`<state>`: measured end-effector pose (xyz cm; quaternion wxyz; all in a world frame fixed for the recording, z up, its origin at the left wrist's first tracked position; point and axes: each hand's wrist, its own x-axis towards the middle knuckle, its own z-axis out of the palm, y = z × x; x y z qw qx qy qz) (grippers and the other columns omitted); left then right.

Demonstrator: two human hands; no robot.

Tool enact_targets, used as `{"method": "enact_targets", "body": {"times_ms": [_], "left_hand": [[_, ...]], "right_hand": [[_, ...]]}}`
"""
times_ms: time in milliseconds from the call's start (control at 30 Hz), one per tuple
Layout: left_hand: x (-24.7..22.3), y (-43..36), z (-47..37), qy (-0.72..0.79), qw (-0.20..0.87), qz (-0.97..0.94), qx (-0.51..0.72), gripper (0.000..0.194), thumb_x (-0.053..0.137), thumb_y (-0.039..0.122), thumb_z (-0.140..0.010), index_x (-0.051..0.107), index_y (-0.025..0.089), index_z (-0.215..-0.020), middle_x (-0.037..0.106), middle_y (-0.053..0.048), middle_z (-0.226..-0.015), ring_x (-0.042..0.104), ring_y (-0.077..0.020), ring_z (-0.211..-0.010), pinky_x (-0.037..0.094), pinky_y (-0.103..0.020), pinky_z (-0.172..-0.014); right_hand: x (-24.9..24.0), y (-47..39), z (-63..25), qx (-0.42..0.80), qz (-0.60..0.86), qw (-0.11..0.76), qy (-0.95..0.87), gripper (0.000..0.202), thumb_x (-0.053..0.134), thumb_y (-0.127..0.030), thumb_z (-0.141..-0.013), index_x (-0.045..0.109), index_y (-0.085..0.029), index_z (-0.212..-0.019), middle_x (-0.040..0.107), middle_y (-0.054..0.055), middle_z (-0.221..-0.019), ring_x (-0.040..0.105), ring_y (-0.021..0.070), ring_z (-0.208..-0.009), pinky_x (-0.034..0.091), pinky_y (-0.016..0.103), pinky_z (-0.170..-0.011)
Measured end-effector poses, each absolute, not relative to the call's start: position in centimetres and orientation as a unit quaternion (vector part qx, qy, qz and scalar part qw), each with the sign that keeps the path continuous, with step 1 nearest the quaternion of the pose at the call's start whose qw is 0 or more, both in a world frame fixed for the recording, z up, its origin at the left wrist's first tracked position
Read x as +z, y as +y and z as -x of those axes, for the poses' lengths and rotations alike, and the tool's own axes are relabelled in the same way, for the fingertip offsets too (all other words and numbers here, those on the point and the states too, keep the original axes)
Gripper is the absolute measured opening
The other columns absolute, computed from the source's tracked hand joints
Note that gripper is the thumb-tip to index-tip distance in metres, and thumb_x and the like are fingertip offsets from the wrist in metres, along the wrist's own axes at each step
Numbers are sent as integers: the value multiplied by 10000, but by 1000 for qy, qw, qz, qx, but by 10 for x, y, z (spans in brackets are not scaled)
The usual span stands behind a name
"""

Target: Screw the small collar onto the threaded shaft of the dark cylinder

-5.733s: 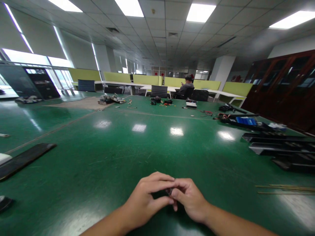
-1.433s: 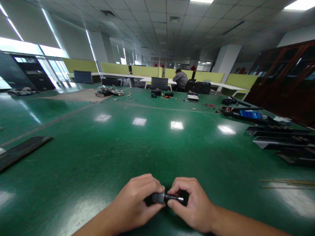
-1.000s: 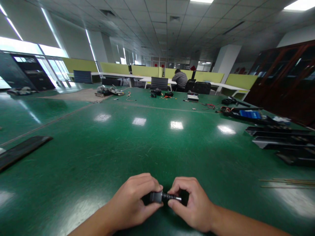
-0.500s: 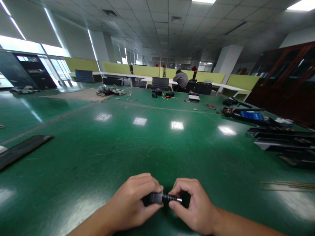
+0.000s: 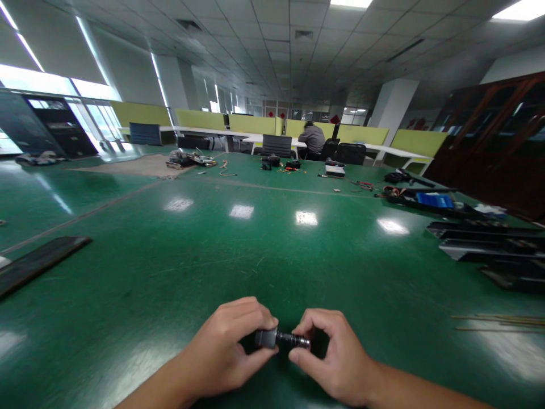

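Low in the head view, my left hand (image 5: 232,346) grips a small dark block (image 5: 266,338) between thumb and fingers. From the block's right side a thin black shaft (image 5: 286,338) sticks out, with rings and a shiny metal tip (image 5: 304,342). My right hand (image 5: 334,355) is curled in a pinch, thumb and forefinger on either side of the shaft's ringed end. The exact kind of part cannot be made out. Both hands are just above the green tabletop (image 5: 238,255).
A dark flat bar (image 5: 40,264) lies at left. Black metal profiles (image 5: 485,250), thin brass-coloured rods (image 5: 502,322) and a tray with blue items (image 5: 434,200) lie at right. Small parts and tools (image 5: 281,163) lie at the far edge. A person (image 5: 313,138) sits beyond.
The block and shaft have moved slightly left with my left hand. My right hand has stayed nearly in place, its fingers now nearer the shaft's tip.
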<state>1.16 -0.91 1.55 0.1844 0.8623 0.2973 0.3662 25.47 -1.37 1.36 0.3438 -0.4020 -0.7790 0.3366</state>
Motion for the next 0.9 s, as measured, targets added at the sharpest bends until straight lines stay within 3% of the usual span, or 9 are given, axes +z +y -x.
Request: {"method": "enact_targets", "body": {"times_ms": [900], "left_hand": [[21, -5, -3, 311, 140, -862, 374, 244, 706, 126, -819, 629, 200, -1039, 698, -48, -911, 628, -183, -815, 484, -335, -745]], "right_hand": [[14, -13, -257, 343, 424, 355, -760, 78, 690, -223, -770, 639, -177, -733, 628, 8, -636, 593, 174, -607, 435, 293, -627]]}}
